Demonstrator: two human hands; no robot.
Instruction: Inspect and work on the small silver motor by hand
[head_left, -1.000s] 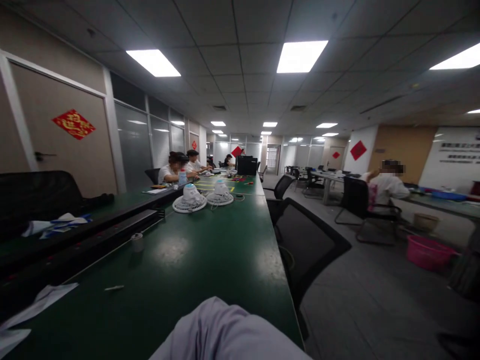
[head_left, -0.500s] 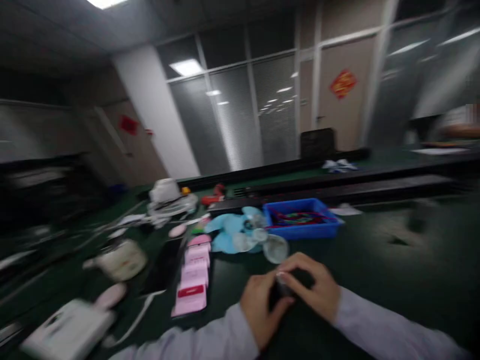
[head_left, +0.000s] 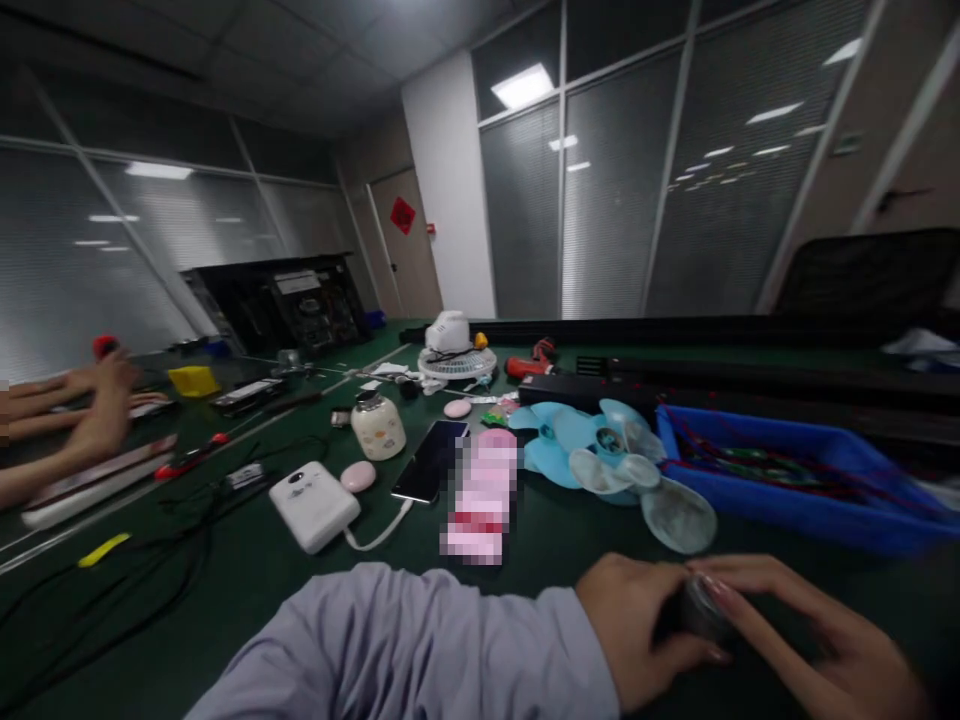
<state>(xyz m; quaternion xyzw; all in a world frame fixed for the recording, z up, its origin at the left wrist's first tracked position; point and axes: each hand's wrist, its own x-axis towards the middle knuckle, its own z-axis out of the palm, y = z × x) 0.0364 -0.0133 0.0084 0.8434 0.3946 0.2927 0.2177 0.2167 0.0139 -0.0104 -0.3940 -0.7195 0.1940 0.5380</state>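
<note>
My left hand (head_left: pixel 637 630) and my right hand (head_left: pixel 817 640) meet at the near edge of the green table (head_left: pixel 247 570), both gripping a small dark round part (head_left: pixel 701 610) with a pale grey top. A lilac sleeve (head_left: pixel 420 650) covers my left forearm. Just beyond the hands lie light blue and clear fan blades (head_left: pixel 615 460), and to their right stands a blue tray (head_left: pixel 787 480) of coloured wires.
A pink blurred card (head_left: pixel 480 495), a black phone (head_left: pixel 431 460), a white power bank (head_left: pixel 313 505) with cable, a cream jar (head_left: pixel 377 428) and a white desk fan (head_left: pixel 456 350) lie ahead. Another person's hands (head_left: pixel 82 410) work at far left. Black rails (head_left: pixel 712 385) cross the back.
The view has swung left, from the long table and room to this cluttered bench. My two hands came into view holding the small round part and now sit lower right.
</note>
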